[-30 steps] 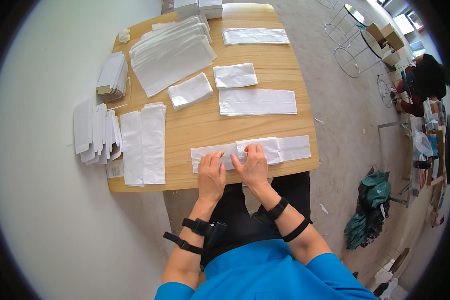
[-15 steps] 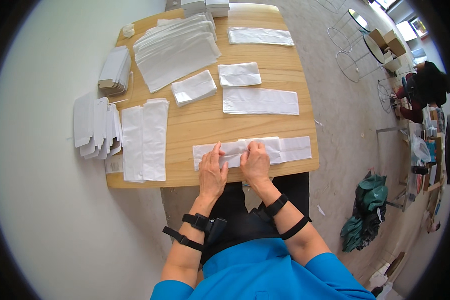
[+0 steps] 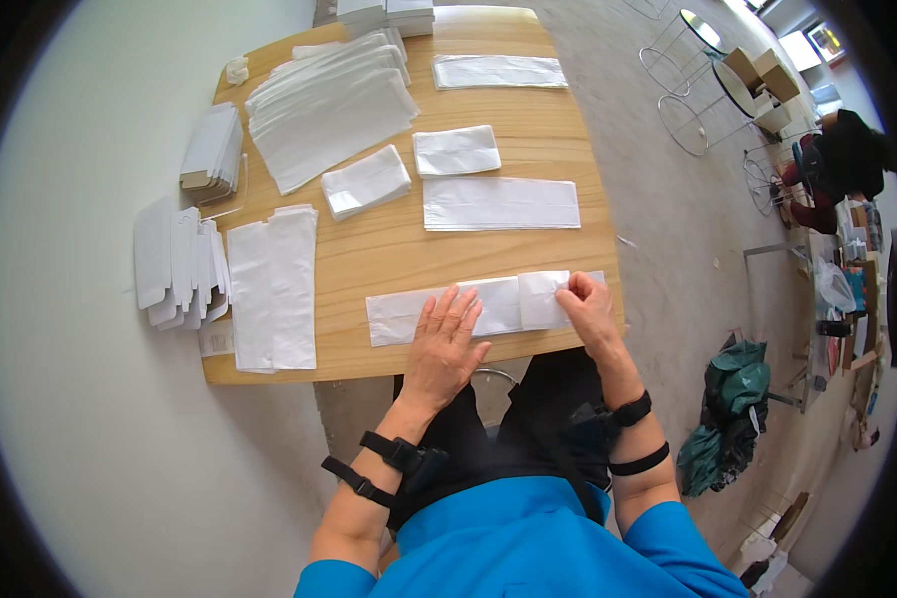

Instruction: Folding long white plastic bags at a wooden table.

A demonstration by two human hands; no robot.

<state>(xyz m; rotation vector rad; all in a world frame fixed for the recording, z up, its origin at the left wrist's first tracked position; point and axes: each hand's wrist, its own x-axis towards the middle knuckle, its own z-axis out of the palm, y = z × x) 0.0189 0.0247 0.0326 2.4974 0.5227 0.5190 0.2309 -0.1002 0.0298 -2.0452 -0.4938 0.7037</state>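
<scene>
A long white paper bag [image 3: 401, 314] lies flat along the near edge of the wooden table [image 3: 399, 254]. My left hand [image 3: 445, 339] rests flat on its middle, fingers spread, pressing it down. My right hand [image 3: 586, 309] is at the bag's right end, fingers pinching the folded flap there. Both wrists wear black straps.
More white bags lie about: a long one [image 3: 500, 203] in the table's middle, two small ones [image 3: 365, 181] [image 3: 455, 150], a fanned stack [image 3: 329, 105] at the back, two long ones [image 3: 272, 286] and flat folded pieces [image 3: 174, 259] at the left. A person [image 3: 835, 164] sits far right.
My right hand has slid from the bag's middle to its right end and taken hold of the flap. My left hand stays pressed on the middle.
</scene>
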